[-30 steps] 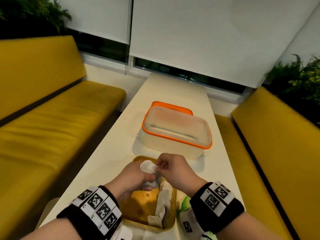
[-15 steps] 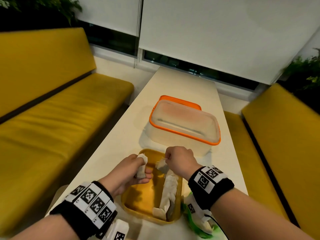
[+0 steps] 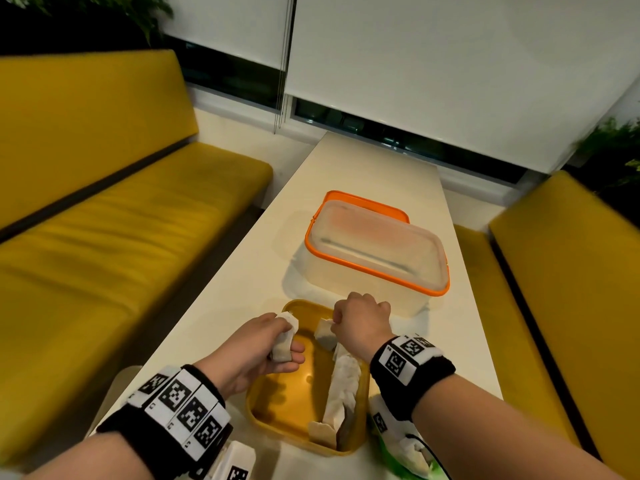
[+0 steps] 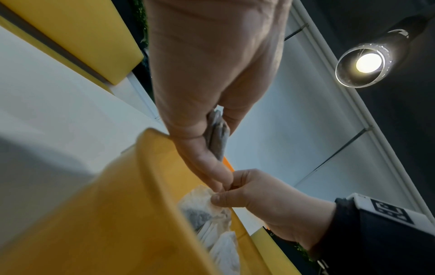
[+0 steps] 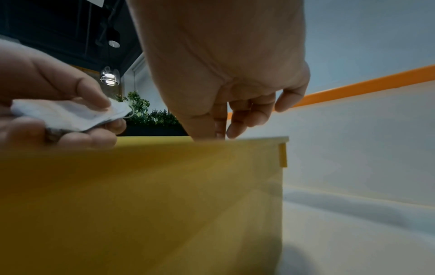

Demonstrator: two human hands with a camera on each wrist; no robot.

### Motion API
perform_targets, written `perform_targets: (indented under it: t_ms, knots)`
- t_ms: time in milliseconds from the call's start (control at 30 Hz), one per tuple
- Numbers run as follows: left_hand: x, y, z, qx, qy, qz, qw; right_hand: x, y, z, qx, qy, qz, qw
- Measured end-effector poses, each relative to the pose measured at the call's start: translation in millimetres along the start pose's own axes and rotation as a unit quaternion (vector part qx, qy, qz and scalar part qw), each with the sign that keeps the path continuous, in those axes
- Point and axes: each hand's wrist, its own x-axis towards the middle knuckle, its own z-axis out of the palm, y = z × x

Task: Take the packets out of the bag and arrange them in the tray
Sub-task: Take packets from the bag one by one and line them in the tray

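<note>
From the head camera we look down on a long white table (image 3: 221,306) between mustard-yellow cushioned benches (image 3: 114,244). On it sits a shallow yellow plastic tray (image 3: 277,407), and a row of white paper packets (image 3: 341,386) stands along its right inner wall. Our left hand (image 3: 258,348) hovers over the tray's far left corner, thumb and fingers curled round a small stack of white packets (image 3: 284,339). Our right hand (image 3: 362,322), fingers curled, pinches a single white packet (image 3: 325,333) by its top edge over the far end of the row. Just beyond the tray stands a translucent plastic box with an orange-rimmed lid (image 3: 377,251). A green and white bag (image 3: 401,452) lies on the table, just beside the tray's right near corner.

Under the left wrist, we see the left hand (image 4: 212,89) clamping the grey-white stack (image 4: 217,135) between thumb and fingers, above the tray's rim (image 4: 150,167). Below it the right hand (image 4: 266,202) pinches the single packet (image 4: 200,201) inside the tray.

Beside the right wrist, the tray's outer wall (image 5: 141,204) fills the lower view. The right hand (image 5: 223,74) dips its thumb and forefinger behind the rim, so we cannot see the packet here. At the left, the left hand (image 5: 54,104) holds its stack (image 5: 70,115) above the rim.
</note>
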Motion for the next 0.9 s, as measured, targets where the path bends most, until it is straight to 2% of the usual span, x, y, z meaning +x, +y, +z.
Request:
perform_targets:
  t_ms: [233, 467, 667, 900]
  knots:
    - [1.4, -0.7, -2.7, -0.026, -0.006, -0.012, 1.000, 1.0, -1.3, -1.7, -0.010, 0.024, -0.013, 1.000]
    - [4.3, -2.4, -1.5, 0.004, -0.021, 0.003, 1.000, 2.5, 1.0, -0.1, -0.086, -0.011, -0.065, 0.994]
    - [7.2, -2.9, 2.2, 0.021, -0.006, 0.017, 1.000, 0.6, 3.7, -1.1, -0.030, 0.019, -0.090, 0.995]
    - [13.5, 0.3, 7.1, 0.015, 0.027, 0.074, 0.997, -4.0, 5.1, -4.8, 0.021, 0.007, -0.074, 0.997]
